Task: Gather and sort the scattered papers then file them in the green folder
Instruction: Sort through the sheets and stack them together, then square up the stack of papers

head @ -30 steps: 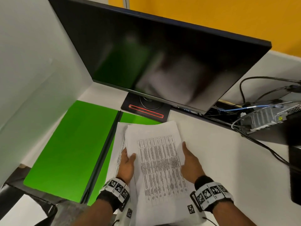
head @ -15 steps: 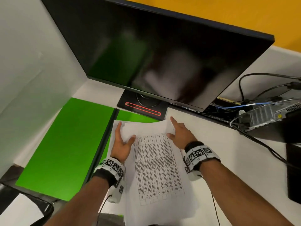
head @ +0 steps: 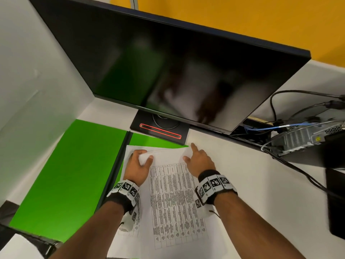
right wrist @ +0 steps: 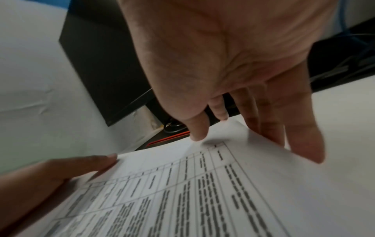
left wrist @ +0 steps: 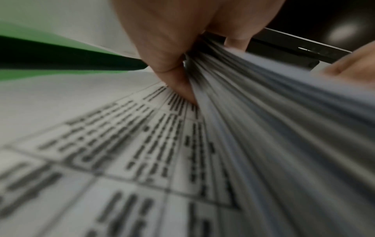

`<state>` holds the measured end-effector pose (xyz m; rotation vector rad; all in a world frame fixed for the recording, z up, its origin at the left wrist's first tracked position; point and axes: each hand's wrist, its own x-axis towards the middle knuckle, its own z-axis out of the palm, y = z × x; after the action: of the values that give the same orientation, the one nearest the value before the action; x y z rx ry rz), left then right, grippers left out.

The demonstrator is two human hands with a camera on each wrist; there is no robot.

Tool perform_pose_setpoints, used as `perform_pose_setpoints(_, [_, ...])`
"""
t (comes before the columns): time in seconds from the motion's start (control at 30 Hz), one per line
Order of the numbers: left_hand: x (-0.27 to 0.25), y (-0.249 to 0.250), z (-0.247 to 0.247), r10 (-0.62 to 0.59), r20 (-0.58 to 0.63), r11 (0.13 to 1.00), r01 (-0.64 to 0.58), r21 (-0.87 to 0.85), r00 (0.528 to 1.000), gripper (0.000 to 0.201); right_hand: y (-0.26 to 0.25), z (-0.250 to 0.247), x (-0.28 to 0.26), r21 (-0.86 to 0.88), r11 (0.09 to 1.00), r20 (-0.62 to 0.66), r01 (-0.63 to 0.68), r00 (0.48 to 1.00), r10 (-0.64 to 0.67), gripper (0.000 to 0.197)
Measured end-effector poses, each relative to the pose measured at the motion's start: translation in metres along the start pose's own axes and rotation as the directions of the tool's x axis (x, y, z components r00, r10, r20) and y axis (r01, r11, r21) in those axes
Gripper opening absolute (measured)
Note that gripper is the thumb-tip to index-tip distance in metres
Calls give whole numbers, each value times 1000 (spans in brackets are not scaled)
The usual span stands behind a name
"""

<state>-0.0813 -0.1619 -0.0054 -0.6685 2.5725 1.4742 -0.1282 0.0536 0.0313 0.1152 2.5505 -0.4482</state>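
Note:
A stack of printed papers [head: 171,193] lies on the white desk, its left part over the right flap of the open green folder [head: 65,174]. My left hand [head: 143,157] grips the stack's top-left corner, thumb on top and fingers curled round the edge. In the left wrist view that hand [left wrist: 182,67] holds a lifted, fanned bundle of papers [left wrist: 263,128] above a printed sheet, with the green folder [left wrist: 40,75] behind. My right hand [head: 189,152] rests at the top-right corner, fingers straight. The right wrist view shows this hand [right wrist: 243,128] open, fingertips touching the papers [right wrist: 202,192] along their edge.
A large dark monitor [head: 168,71] overhangs the desk; its stand base [head: 160,129] sits just beyond the papers. Cables and a small computer [head: 298,137] crowd the back right. A white partition [head: 28,81] walls the left. Bare desk [head: 252,193] lies to the right.
Both hands slid from the stack's sides up to its far corners. The left hand's fingers curled round the top-left corner, and the right hand moved to the top-right corner.

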Motion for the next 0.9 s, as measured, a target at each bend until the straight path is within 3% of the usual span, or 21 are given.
perform_pose_setpoints(0.17, [-6, 2, 6, -8, -64, 998, 4, -58, 998, 39, 1, 10, -19, 117, 990, 22, -78, 997, 76, 79])
perform_pose_setpoints(0.23, [-9, 3, 10, -19, -77, 999, 17, -34, 997, 53, -1, 18, -23, 156, 985, 21, -72, 997, 70, 85])
perform_pose_setpoints(0.33, [-9, 4, 13, -85, -59, 994, 81, -68, 995, 76, 2, 24, -25, 219, 974, -8, -62, 998, 65, 84])
perform_pose_setpoints(0.43, [-11, 8, 10, -130, 1, 980, 128, -154, 992, 83, 19, 18, -26, 377, 915, 6, -144, 988, 153, 78])
perform_pose_setpoints(0.5, [-13, 5, 6, -191, 39, 959, 195, -208, 981, 83, 34, 16, -32, 448, 867, 41, -215, 975, 221, 76])
perform_pose_setpoints(0.63, [-24, -17, 0, -312, 114, 942, 323, -90, 943, 51, 55, 39, -62, 442, 854, 158, -274, 961, 227, 69])
perform_pose_setpoints(0.7, [-34, -24, 2, -310, 138, 937, 327, -127, 941, 55, 56, 53, -76, 384, 884, 168, -265, 962, 216, 71])
perform_pose_setpoints(0.8, [-55, -13, 3, -222, 160, 909, 264, -322, 962, 39, 53, 63, -82, 301, 928, 107, -219, 975, 196, 65])
perform_pose_setpoints(0.9, [-74, -3, 6, -164, 153, 895, 212, -393, 975, 60, 52, 55, -84, 319, 917, 108, -239, 971, 215, 63])
